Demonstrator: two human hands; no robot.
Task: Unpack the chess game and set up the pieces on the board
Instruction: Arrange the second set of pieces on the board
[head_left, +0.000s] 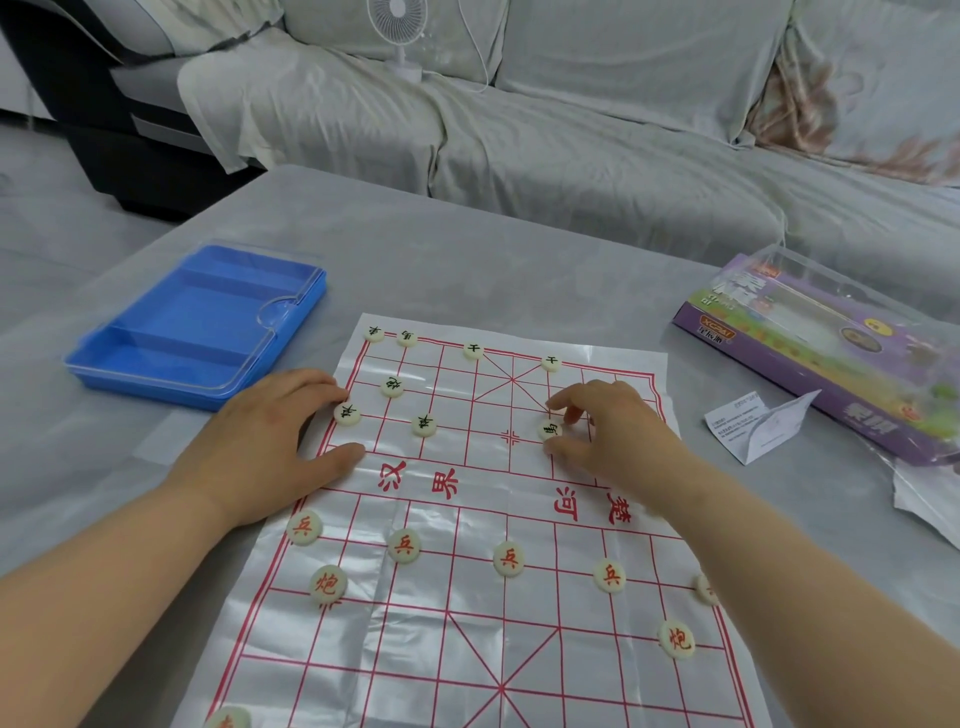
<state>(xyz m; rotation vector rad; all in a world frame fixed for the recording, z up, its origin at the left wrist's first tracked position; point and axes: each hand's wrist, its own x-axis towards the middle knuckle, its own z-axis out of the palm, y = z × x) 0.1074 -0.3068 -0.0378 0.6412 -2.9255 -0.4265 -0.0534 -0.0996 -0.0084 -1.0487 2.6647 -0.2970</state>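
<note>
Red-lettered pieces (404, 545) sit on the near half of the board (467, 649). My right hand (613, 431) pinches a black-lettered piece (549, 430) past the river; my left hand (270, 441) lies flat on the board's left edge, holding nothing.

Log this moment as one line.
phase: setup unfinished | left hand: flat on board edge | right hand: fingers pinch black piece | blue tray: empty | box: right of board

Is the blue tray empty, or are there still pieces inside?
Empty. The blue tray shows only bare blue compartments; nothing lies in them.
</note>
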